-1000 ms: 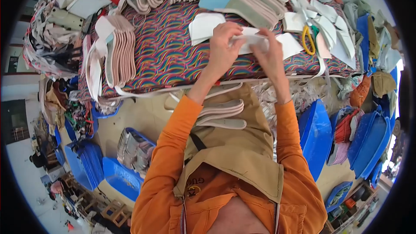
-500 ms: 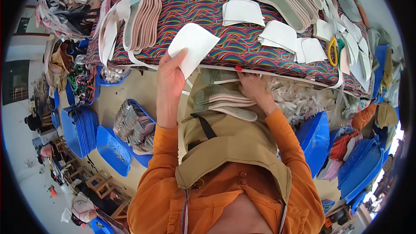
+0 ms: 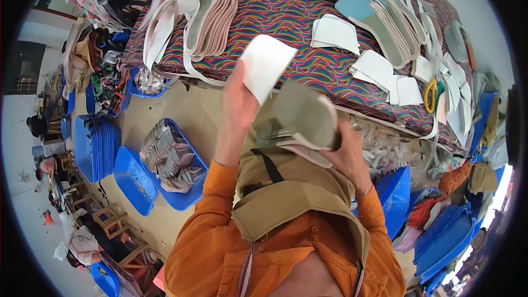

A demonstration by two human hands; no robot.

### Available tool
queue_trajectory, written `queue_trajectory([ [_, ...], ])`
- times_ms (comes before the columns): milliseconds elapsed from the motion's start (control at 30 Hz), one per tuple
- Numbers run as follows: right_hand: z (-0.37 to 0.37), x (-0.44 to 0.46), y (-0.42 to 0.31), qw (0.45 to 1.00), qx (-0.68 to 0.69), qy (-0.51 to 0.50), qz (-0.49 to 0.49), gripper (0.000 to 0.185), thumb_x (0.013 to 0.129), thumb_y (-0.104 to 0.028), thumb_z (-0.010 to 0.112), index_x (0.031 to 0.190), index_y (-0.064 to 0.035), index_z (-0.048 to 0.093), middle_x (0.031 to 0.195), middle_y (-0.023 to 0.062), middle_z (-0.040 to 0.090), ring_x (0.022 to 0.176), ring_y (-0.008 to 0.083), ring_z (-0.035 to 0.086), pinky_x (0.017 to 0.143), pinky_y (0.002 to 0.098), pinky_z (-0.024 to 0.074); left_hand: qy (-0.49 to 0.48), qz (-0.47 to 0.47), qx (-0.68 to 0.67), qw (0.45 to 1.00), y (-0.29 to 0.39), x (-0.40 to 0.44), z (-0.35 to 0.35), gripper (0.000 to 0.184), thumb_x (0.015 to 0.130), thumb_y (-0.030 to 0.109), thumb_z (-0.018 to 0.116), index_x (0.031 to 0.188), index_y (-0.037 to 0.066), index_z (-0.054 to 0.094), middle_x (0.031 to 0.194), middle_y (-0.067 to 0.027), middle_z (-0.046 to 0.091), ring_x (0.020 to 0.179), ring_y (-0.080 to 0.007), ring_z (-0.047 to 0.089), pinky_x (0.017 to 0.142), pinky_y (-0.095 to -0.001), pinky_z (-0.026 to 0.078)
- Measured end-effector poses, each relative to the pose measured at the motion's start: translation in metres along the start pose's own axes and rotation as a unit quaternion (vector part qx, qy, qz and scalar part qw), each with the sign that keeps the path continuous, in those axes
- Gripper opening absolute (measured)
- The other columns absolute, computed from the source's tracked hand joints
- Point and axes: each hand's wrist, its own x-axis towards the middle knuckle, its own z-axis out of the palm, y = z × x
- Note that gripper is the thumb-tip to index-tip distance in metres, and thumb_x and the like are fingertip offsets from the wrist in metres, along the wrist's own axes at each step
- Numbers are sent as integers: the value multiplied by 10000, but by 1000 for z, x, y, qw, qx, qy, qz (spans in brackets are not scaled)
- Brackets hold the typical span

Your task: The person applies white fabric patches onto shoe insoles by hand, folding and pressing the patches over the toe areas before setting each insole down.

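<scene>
My left hand point(image 3: 236, 113) grips a white rounded piece of sheet material point(image 3: 268, 65) by its lower left edge, held up near the table's front edge. In my right hand point(image 3: 352, 151) is a grey-green insole with a pale rim point(image 3: 308, 113), raised above my lap and smeared by motion. More insoles point(image 3: 269, 132) lie stacked on my lap, on the tan apron point(image 3: 302, 195), partly hidden behind the raised one. The two hands are apart, though the insole comes close to the white piece.
The patterned tabletop point(image 3: 275, 16) bears insole stacks point(image 3: 212, 25), blue-ended insoles point(image 3: 379, 22), white piece stacks point(image 3: 334, 32) and yellow-handled scissors point(image 3: 430, 96). A blue basket of insoles point(image 3: 179, 165) stands at left; blue bins point(image 3: 393, 195) and scraps point(image 3: 393, 148) are at right.
My right hand has come back from the table's edge and lifted an insole from the lap. My left hand still holds the white piece. The view has shifted slightly.
</scene>
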Motion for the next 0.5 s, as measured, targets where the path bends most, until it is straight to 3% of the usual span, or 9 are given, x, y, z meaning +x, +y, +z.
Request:
queue_trajectory([
  [67,-2,-2,-5,997,33,61,43,603,611,-111,881,1112,-34,553,919,179,679,840,377,677,737,434,535,-10,-21,3,1000,-11,-8,16,500,1076,343,471,1417,-23,492,1387,-127,591,1294,-245,558,1119,-432,420],
  [167,2,7,-12,986,0,168,-10,626,629,-133,898,1137,-31,546,913,184,635,800,381,640,692,437,513,-35,-63,18,997,-21,-16,40,513,1089,357,436,1439,-17,467,1429,-132,561,1310,-257,542,1125,-430,407],
  [300,9,14,-12,979,32,200,14,654,579,-69,884,1145,-41,557,894,168,674,800,367,677,700,414,533,-72,-73,27,994,-23,-23,58,526,1095,385,407,1444,-4,466,1414,-122,569,1301,-238,543,1111,-420,411],
  [500,11,18,-9,978,31,205,-23,673,571,-67,883,1159,-43,557,910,166,671,812,374,670,700,414,530,-92,-72,-2,993,-24,-26,64,488,1106,357,384,1415,-5,493,1355,-106,598,1244,-213,577,1068,-404,455],
])
